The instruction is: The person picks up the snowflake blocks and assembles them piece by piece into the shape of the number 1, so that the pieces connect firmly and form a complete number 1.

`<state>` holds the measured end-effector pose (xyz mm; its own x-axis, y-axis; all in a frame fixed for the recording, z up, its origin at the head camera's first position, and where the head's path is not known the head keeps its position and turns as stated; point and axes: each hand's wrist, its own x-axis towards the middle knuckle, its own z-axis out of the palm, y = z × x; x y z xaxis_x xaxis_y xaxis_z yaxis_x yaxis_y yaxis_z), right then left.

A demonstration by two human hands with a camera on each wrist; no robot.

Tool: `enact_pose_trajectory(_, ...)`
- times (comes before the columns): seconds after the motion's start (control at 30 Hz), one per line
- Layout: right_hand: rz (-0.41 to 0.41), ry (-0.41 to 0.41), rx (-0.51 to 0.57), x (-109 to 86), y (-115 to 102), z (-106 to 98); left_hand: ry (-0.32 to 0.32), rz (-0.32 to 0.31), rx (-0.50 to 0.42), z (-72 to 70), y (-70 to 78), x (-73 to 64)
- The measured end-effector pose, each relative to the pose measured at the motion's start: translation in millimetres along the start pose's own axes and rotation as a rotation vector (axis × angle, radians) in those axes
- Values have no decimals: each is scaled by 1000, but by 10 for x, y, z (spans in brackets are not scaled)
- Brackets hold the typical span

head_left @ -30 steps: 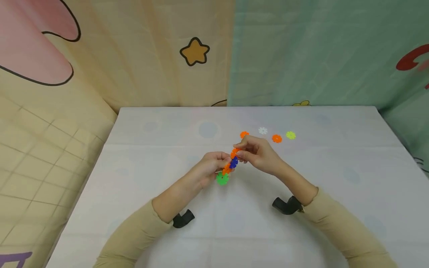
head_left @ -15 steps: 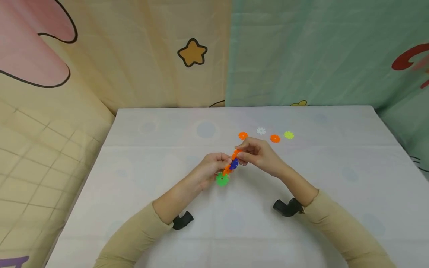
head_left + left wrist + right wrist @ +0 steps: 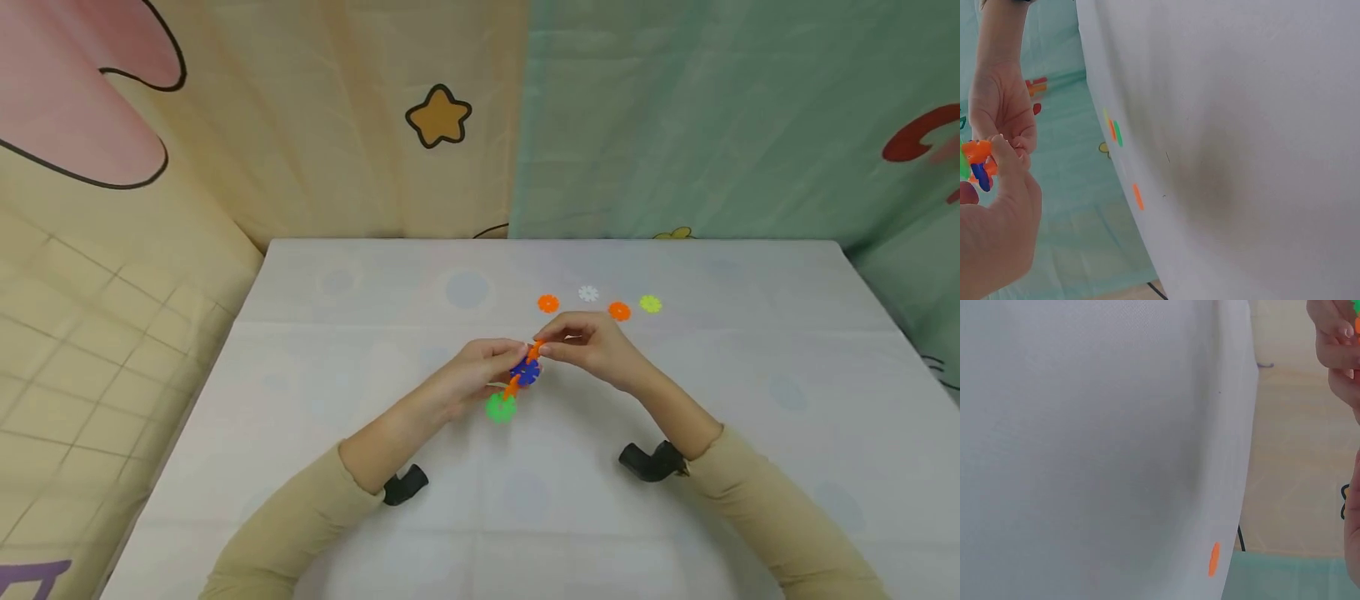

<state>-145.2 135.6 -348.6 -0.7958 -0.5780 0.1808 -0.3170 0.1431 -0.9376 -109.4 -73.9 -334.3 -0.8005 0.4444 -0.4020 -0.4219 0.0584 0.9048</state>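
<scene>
A chain of joined notched plastic discs hangs between my hands over the table. From the bottom it runs green disc (image 3: 501, 407), orange disc (image 3: 512, 388), blue disc (image 3: 528, 373), then an upper orange disc (image 3: 535, 352). My left hand (image 3: 480, 371) pinches the chain by the blue disc, thumb on its upper left edge. My right hand (image 3: 600, 348) pinches the upper orange disc between thumb and index finger. Part of that disc is covered by fingertips. In the left wrist view the blue disc (image 3: 982, 177) shows beside the left thumb; the right wrist view catches only the chain's edge.
Beyond the right hand several loose discs lie flat on the white-covered table (image 3: 360, 292): an orange one (image 3: 548, 303), a white one (image 3: 588, 293), another orange one (image 3: 619, 311) and a yellow one (image 3: 650, 304). A patterned curtain (image 3: 337, 125) hangs behind the table.
The chain has turned in my hands: the blue disc now faces the head camera, and the upper orange disc appears more edge-on. My right hand has shifted slightly right and nearer.
</scene>
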Motion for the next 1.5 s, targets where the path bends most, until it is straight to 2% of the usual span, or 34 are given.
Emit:
enact_pose_trajectory(0.17,-10,-14,2,-2,20,7,-22,1,15,2,-4,31)
enact_pose_trajectory(0.37,-32,-55,10,17,58,30,-60,-27,52,10,-11,59)
enact_pose_trajectory(0.47,-21,-65,5,17,69,25,-57,-36,55,24,-9,67)
enact_pose_trajectory(0.67,68,-31,-32,-18,56,-19,-34,-36,63,31,-26,98)
enact_pose_trajectory(0.8,155,3,-61,-45,62,-76,-10,-49,73,17,-42,112)
enact_pose_trajectory(0.97,265,52,-59,-105,95,-219,11,-45,77,8,-54,118)
enact_pose_trajectory(1.2,292,123,-27,-194,193,-533,29,3,51,-8,-64,110)
enact_pose_trajectory(1.33,324,168,-27,-247,232,-737,41,3,36,-30,-65,107)
enact_pose_trajectory(1.5,376,220,-77,-298,270,-956,60,-5,8,-46,-64,108)
